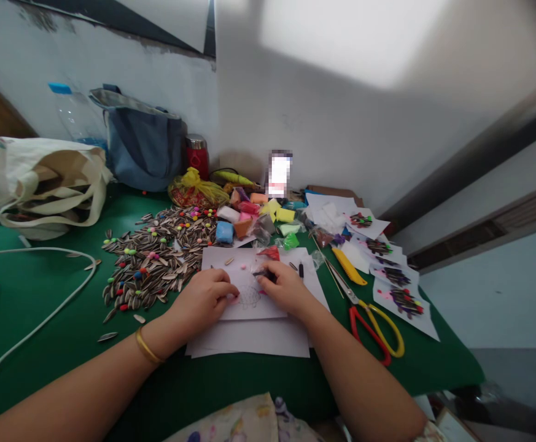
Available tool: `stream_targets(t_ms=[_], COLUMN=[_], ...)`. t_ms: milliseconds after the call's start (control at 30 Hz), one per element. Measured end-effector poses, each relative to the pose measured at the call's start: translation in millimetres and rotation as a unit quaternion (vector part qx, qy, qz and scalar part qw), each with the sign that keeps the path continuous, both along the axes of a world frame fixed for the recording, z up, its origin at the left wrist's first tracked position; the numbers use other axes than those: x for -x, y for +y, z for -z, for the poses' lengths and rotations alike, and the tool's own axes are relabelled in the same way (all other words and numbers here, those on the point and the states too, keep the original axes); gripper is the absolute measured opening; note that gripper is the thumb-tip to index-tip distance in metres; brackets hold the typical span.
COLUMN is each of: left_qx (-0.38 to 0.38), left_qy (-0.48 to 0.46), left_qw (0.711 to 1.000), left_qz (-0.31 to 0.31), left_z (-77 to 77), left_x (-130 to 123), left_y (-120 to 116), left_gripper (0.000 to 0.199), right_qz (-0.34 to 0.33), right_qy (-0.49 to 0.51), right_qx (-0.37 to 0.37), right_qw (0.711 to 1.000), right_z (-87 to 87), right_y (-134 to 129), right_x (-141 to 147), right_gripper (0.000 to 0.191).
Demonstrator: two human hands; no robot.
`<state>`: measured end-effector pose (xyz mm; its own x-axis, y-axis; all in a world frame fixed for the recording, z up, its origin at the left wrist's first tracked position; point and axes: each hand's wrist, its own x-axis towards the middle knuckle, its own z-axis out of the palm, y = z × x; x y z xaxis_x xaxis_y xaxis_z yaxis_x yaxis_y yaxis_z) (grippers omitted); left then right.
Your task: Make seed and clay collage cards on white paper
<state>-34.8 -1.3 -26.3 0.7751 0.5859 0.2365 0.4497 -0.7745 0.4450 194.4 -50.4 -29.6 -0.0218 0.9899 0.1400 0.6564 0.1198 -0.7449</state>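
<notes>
White sheets of paper lie stacked before me, the top one bearing a small drawing with a scale-like pattern. My left hand rests on the paper left of the drawing, fingers curled together; a bit of pink shows at its fingertips, and what they grip, if anything, is hidden. My right hand is closed around a dark pen, just above and right of the drawing. Near it on the sheet lie a black cap, a small pink ball and a loose sunflower seed.
Sunflower seeds mixed with coloured beads are heaped at left. Wrapped clay packets sit behind the paper. Scissors, a yellow cutter and seed-covered papers lie right. Bags and a phone stand at the back.
</notes>
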Motion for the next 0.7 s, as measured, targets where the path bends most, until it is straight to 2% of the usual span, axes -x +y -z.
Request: stream_targets(t_ms=[300, 500, 700], left_qx=[-0.020, -0.020, -0.010], left_qy=[0.006, 0.002, -0.020], left_qw=[1.000, 1.000, 0.999], left_qz=[0.010, -0.014, -0.030], left_z=[0.9, -1.6, -2.1], left_x=[0.4, 0.4, -0.1], left_y=[1.0, -1.8, -2.7], left_gripper=[0.024, 0.023, 0.027], right_qz=[0.000, -0.004, 0.001], right_qy=[-0.009, -0.006, -0.007], right_qx=[0.004, 0.004, -0.019], right_qw=[1.000, 1.000, 1.000], right_z=[-4.1, -2.1, -3.2], right_y=[-0.9, -0.9, -1.6], right_x=[0.7, 1.3, -4.0], right_gripper=[0.012, 0.012, 0.025])
